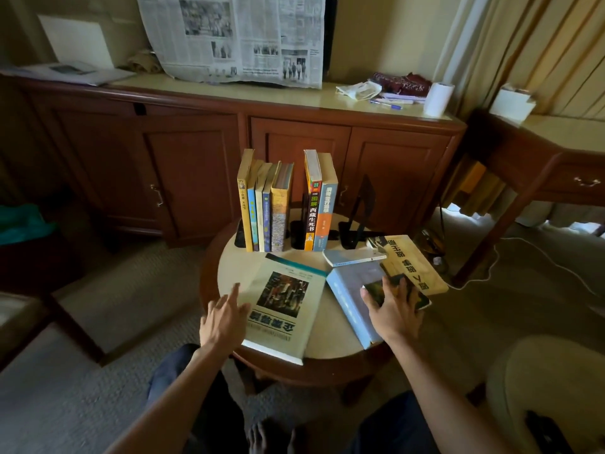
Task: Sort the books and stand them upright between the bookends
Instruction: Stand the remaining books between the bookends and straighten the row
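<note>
progress: seven books standing between bookends (pixel 357 211), roughly four lying flat on worktop (pixel 235 267) | left hand (pixel 222 317) fingers spread, touching large pale book (pixel 281 309) | right hand (pixel 393 309) fingers seemingly curling round small dark book (pixel 397 291)

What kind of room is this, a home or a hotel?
Probably a hotel room or lived-in bedroom: a long reddish wooden sideboard along the wall, heavy cream curtains, and a small round wooden side table on carpet.
</note>
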The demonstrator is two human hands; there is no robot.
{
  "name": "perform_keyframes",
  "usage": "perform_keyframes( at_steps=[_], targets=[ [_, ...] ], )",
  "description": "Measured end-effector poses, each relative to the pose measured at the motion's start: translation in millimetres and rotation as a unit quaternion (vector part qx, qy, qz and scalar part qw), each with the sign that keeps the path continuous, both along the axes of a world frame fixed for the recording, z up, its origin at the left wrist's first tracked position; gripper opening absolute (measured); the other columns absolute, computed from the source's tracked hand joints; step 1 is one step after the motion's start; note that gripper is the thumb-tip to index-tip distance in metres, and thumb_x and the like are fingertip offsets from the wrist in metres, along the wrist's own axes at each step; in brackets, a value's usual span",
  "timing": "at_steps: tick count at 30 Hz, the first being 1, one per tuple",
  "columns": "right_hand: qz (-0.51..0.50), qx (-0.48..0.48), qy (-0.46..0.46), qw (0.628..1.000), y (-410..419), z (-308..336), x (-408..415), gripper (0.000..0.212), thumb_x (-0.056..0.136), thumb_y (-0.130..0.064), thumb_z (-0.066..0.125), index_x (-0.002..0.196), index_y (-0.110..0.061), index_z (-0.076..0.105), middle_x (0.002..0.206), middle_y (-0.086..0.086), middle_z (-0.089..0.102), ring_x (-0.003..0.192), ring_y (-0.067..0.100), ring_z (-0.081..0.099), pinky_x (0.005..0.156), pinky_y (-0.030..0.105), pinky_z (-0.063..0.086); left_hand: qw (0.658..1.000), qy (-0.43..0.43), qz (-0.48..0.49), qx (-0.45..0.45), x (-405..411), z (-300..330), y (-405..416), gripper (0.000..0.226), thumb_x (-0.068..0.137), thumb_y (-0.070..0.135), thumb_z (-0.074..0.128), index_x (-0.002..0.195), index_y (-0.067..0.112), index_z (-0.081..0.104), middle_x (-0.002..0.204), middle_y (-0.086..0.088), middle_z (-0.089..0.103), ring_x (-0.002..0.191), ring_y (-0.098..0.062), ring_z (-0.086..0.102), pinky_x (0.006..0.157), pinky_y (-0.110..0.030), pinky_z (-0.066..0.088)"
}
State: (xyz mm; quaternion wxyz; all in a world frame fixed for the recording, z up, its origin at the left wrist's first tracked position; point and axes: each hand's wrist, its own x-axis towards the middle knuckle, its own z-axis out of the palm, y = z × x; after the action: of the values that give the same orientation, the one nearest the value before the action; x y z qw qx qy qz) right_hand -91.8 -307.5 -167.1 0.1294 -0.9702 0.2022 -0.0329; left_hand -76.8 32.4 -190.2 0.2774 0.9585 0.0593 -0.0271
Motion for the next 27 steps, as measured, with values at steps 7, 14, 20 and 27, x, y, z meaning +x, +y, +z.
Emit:
perform_keyframes(
  at_steps=[7,14,20,27],
  targets=[
    [-0.033,-0.088,0.118,0.989,52.8,18.5,4.2,0.074,0.094,-0.064,0.026,0.151,-0.018,0.017,0.157,0.028,0.012,0.139,0.055,0.018,0.091,0.07,0.043,0.938,0.16,0.161,-0.261,-42.8,7.5,14.5,0.08,0.077,0.062,0.072,0.131,0.023,0.027,0.118,-0.014,0.054,0.09,-0.038,0.07,0.071,-0.046,0.061],
    [0.272,-0.199,-0.016,0.941,96.1,30.0,-10.5,0.103,0.078,-0.045,0.072,0.155,-0.025,0.006,0.162,0.016,0.012,0.147,0.045,0.009,0.111,0.073,0.01,0.973,0.153,0.034,-0.169,0.1,77.2,37.5,0.029,0.094,0.029,0.067,0.101,0.001,0.066,0.078,-0.009,0.074,0.055,-0.016,0.071,0.044,-0.022,0.053],
    [0.399,0.136,-0.194,0.886,129.0,-2.2,-20.7,0.096,0.077,-0.032,0.079,0.154,-0.033,0.02,0.155,0.006,0.038,0.141,0.024,0.039,0.111,0.05,0.038,0.957,0.056,0.016,-0.284,17.0,165.7,-3.7,0.026,0.087,0.019,0.074,0.09,-0.006,0.067,0.059,-0.016,0.069,0.038,-0.018,0.057,0.034,-0.022,0.043],
    [0.252,0.255,-0.39,0.848,123.4,34.3,-24.4,0.047,0.077,-0.002,0.081,0.12,-0.012,0.064,0.109,0.003,0.071,0.096,0.005,0.069,0.079,0.011,0.053,0.964,-0.053,-0.112,-0.234,20.6,253.2,-66.5,0.046,0.095,0.039,0.057,0.086,-0.004,0.071,0.063,-0.015,0.072,0.044,-0.021,0.062,0.042,-0.023,0.048]
  ],
)
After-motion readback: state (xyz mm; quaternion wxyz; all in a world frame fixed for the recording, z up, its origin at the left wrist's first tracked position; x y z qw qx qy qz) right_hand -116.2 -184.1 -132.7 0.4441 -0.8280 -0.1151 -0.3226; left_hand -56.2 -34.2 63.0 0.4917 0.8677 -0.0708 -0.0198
